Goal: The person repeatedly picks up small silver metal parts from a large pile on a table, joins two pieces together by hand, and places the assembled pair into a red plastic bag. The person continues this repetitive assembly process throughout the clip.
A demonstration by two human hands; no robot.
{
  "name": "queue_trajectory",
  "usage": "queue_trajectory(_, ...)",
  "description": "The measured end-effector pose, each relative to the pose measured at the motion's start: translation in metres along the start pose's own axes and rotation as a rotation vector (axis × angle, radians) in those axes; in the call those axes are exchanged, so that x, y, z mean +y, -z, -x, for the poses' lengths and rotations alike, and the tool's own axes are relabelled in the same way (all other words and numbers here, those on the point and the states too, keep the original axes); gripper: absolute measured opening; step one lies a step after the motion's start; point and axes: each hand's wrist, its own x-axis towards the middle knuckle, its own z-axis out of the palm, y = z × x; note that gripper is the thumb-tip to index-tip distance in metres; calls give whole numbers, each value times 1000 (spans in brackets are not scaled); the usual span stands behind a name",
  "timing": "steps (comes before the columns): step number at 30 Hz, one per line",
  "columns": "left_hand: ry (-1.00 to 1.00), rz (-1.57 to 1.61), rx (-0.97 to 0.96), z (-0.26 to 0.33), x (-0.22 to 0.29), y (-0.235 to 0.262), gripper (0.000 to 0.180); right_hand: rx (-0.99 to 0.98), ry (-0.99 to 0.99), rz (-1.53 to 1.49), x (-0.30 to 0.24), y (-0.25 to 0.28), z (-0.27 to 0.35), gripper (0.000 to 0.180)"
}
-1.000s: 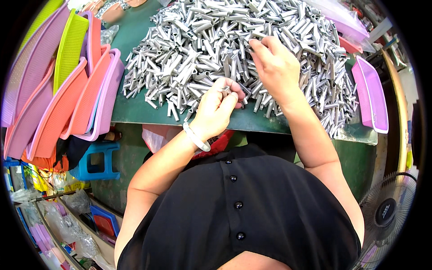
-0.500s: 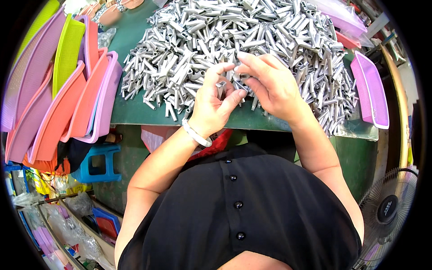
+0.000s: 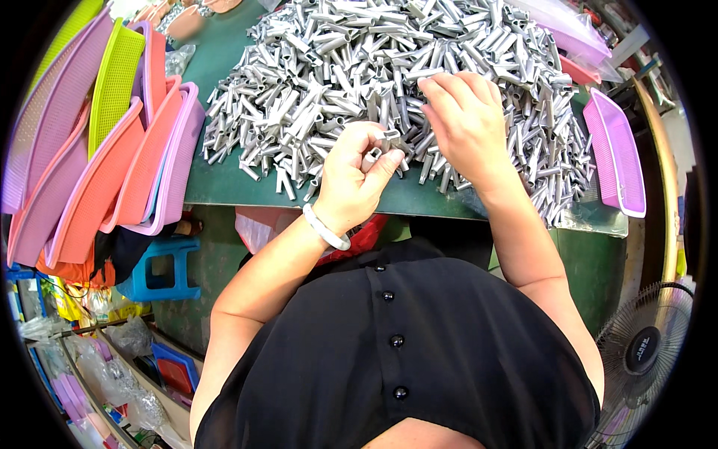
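A big heap of short silver metal tubes [image 3: 359, 67] covers the green table [image 3: 224, 187]. My left hand [image 3: 355, 176], with a pale bangle at the wrist, is closed around a few tubes at the heap's near edge; one tube end [image 3: 370, 159] shows between thumb and fingers. My right hand [image 3: 464, 123] lies palm down on the heap a little to the right and farther out, its fingers spread and touching the tubes. Whether it holds any tube I cannot tell.
Stacked pink, orange and yellow-green plastic trays [image 3: 97, 150] lean at the table's left. A purple tray [image 3: 617, 146] lies at the right edge. A blue stool [image 3: 161, 269] stands under the table, a fan [image 3: 647, 348] at lower right, and bagged goods at lower left.
My right hand has drawn away from my left hand, back out onto the heap on the right. My left hand stays near the table's front edge, still gripping tubes.
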Motion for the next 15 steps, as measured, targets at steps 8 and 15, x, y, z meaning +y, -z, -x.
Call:
queue_trajectory(8, 367, 585, 8, 2, 13, -5, 27, 31, -120, 213, -8, -23, -9, 21)
queue_trajectory(15, 420, 548, -19, -2, 18, 0, 16, 65, -66, 162, -5, -23, -5, 13)
